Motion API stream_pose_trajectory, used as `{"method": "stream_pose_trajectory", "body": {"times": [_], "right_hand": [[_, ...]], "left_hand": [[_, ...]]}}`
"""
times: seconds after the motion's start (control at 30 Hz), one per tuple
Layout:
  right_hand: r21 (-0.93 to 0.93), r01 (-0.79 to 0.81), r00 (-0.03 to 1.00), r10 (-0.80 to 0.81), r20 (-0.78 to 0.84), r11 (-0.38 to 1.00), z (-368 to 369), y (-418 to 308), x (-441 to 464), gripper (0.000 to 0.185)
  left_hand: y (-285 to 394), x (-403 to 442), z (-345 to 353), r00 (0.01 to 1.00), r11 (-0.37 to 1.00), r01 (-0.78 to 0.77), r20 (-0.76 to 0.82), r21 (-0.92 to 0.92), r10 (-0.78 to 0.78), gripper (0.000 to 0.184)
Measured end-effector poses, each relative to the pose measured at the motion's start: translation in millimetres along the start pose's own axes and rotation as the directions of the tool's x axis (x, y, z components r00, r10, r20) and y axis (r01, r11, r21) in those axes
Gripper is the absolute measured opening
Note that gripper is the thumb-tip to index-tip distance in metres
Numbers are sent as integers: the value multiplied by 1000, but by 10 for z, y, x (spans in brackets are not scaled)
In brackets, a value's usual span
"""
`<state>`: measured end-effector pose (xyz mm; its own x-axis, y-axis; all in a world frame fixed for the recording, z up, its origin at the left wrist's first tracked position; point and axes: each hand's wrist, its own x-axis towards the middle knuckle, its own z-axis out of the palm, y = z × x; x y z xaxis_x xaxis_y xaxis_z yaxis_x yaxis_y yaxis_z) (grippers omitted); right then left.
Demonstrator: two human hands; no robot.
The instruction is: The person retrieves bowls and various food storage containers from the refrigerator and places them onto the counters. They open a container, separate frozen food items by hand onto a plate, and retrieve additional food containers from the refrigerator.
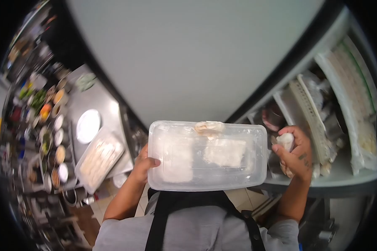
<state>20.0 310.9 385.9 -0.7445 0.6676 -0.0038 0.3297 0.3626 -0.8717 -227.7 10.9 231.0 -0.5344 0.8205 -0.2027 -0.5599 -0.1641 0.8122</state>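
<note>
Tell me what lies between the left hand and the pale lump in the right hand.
The head view shows a translucent plastic container between the left hand and the pale lump in the right hand.

A plain grey top (197,219) covers the torso at 6 o'clock, its short sleeves (285,231) loose and bare of visible print. Over it sits a black apron (192,198), its smooth dark straps running down between 6 and 7 o'clock and at 5 o'clock, the latter with a small round dark fastener (246,214). The right hand (295,152) bears dark greenish markings (304,159) near the wrist, between 3 and 4 o'clock.
</note>
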Motion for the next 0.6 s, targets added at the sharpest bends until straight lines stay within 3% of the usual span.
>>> {"method": "stream_pose_trajectory", "body": {"times": [0.07, 0.1, 0.17, 0.2, 0.27, 0.47, 0.6], "right_hand": [[-80, 210, 978, -208, 34, 975, 427, 179, 24, 34], [23, 124, 987, -126, 103, 992, 688, 58, -15, 36], [-140, 323, 928, -283, 244, 936, 1181, -54, 8, 39], [-92, 352, 906, -315, 283, 931, 1255, -52, 88, 39], [-206, 606, 761, -486, 430, 768, 1773, -324, 25, 44], [-31, 779, 511, -604, 612, 627, 2903, -727, -19, 49], [73, 816, 371, -616, 695, 573, 3516, -1154, 37, 55]], "left_hand": [[-25, -409, -224, 990, 996, -80, -116, -29, 76, 73], [-31, -621, -277, 979, 993, -120, -170, -24, 114, 73], [-4, -1026, -398, 939, 982, -186, -300, -33, 168, 74], [-90, -1122, -350, 915, 982, -191, -361, 3, 179, 76], [-102, -1494, -556, 872, 965, -262, -427, 5, 239, 77], [-225, -2125, -876, 704, 851, -523, -580, -34, 409, 75], [-160, -2394, -1277, 645, 806, -592, -617, -30, 450, 72]]}}
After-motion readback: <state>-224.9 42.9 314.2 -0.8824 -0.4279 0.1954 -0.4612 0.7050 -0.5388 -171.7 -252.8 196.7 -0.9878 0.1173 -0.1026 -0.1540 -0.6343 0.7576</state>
